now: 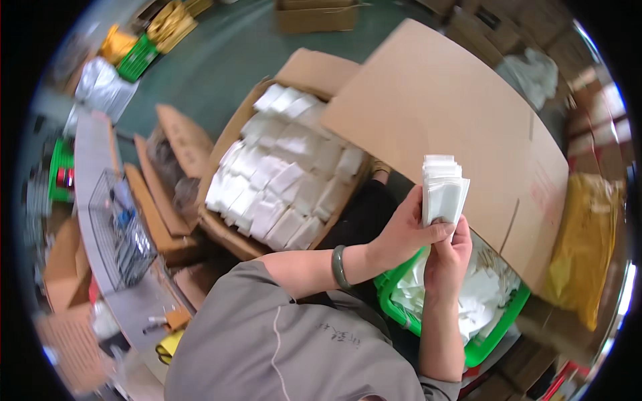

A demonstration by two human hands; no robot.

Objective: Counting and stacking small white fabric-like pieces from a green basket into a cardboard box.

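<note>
A stack of thin white translucent packets (442, 188) stands upright between my two hands, its upper ends slightly fanned. My left hand (404, 238) grips the stack from the left, thumb across its lower front. From below and the right, my right hand (450, 253) holds its lower end. A large cardboard sheet or box panel (441, 110) lies behind the stack. Under my forearms is a green plastic basket (401, 316) with loose white pieces (476, 306) in it. To the left, an open cardboard box (213, 170) holds rows of similar white bundles (283, 170).
A long grey table (93, 200) at the left bears a wire basket (120, 240) with plastic-wrapped items. Folded cardboard (160, 195) stands beside it. A yellow plastic package (582, 245) is at the right. Another cardboard box (316, 17) sits on the green floor (225, 55).
</note>
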